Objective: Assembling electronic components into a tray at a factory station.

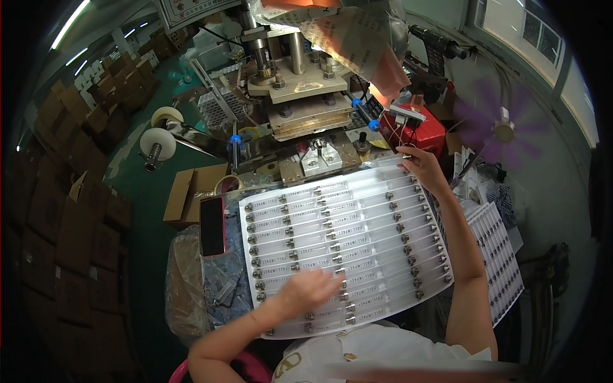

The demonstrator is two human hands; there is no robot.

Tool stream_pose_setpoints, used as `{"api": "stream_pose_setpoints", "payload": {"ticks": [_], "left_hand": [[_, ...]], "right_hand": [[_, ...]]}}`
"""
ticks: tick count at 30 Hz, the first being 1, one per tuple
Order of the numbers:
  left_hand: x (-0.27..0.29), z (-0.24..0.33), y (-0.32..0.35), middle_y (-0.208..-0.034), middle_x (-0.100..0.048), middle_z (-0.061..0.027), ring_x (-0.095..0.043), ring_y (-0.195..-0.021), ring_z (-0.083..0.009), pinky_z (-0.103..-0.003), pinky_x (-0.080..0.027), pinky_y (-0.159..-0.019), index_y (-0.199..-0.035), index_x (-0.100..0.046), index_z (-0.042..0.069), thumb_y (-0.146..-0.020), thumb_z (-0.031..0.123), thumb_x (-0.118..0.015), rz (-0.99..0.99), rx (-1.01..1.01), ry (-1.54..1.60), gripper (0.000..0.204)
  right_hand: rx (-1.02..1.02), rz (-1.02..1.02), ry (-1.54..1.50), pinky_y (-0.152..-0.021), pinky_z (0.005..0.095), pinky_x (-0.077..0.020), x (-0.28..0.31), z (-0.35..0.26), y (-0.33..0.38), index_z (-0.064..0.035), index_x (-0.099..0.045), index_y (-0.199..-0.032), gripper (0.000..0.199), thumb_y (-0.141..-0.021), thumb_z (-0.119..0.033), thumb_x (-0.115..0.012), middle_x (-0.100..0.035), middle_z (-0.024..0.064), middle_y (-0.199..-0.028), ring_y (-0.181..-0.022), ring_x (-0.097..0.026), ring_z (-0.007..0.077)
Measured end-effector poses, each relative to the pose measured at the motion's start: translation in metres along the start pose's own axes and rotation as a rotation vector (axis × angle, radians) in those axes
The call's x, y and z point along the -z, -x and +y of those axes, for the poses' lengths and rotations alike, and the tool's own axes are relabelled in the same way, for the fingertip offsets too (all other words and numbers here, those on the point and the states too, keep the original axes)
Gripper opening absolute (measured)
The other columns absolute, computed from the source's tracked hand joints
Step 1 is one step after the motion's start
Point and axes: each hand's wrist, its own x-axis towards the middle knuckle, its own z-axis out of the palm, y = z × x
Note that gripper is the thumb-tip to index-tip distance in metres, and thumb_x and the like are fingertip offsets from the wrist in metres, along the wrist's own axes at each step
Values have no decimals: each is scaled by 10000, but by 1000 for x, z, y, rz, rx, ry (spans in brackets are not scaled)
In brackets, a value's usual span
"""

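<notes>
A wide white tray [357, 242] fills the lap. At twelve o'clock a metal press [300, 96] blocks passage; at nine o'clock a phone [212, 225] lies just beside the tray's edge.

One tray, three columns of tubes, two hands at work

One large clear blister tray [357, 191] fills the middle of the frame, holding slim tubes [300, 221] with metal caps in three columns; the exact number per column cannot be told, since the blurred left hand [310, 287] covers some at lower centre. One right hand [421, 167] grips the tray's upper right corner. A second filled sheet [501, 255] lies at the right. One red-cased phone [212, 225] sits left of the tray, two white rollers [158, 143] at upper left, one press machine [297, 83] at top centre, one purple fan [501, 127] at upper right.
</notes>
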Motion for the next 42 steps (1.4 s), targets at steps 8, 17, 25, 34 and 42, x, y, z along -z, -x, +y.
{"api": "stream_pose_setpoints", "payload": {"ticks": [8, 17, 25, 34, 42], "left_hand": [[-22, -194, -119, -719, -543, -76, -594, -642, -238, -341, -502, -557, -1163, -587, 120, -733, 61, -626, 259, 233, -493, 436], [-16, -113, -73, -611, -463, 8, -513, -536, -137, -279, -430, -468, -1071, -641, 92, -789, 95, -608, 284, 34, -279, 284], [-16, -50, 20, -699, -472, 21, -501, -625, -113, -231, -425, -499, -1162, -627, 104, -765, 72, -578, 70, 170, 21, 401], [-18, -58, 23, -721, -483, 13, -508, -638, -118, -227, -452, -527, -1176, -624, 114, -754, 67, -580, 60, 242, 108, 428], [-20, -57, 23, -733, -495, 12, -515, -647, -126, -234, -462, -538, -1179, -623, 116, -755, 61, -578, 54, 249, 147, 431]], "right_hand": [[77, 45, 139, -736, 226, -497, -49, -22, -22, -25, -634, -1144, 315, -830, -12, -649, -686, 92, -927, -806, -640, 104], [689, 217, 501, -720, 333, -547, -126, -45, -50, -55, -645, -1060, 312, -758, -53, -721, -648, 112, -1041, -895, -655, 267], [498, 125, 544, -771, 370, -519, -165, -34, -77, -84, -576, -1181, 478, -735, -94, -749, -633, 111, -1013, -879, -637, 288], [187, -85, 409, -799, 340, -503, -161, -33, -90, -75, -484, -1294, 593, -762, -111, -743, -654, 153, -1033, -917, -643, 233], [286, -75, 417, -853, 370, -493, -157, -20, -93, -81, -521, -1288, 585, -757, -171, -749, -612, 165, -1190, -1012, -623, 310]]}}
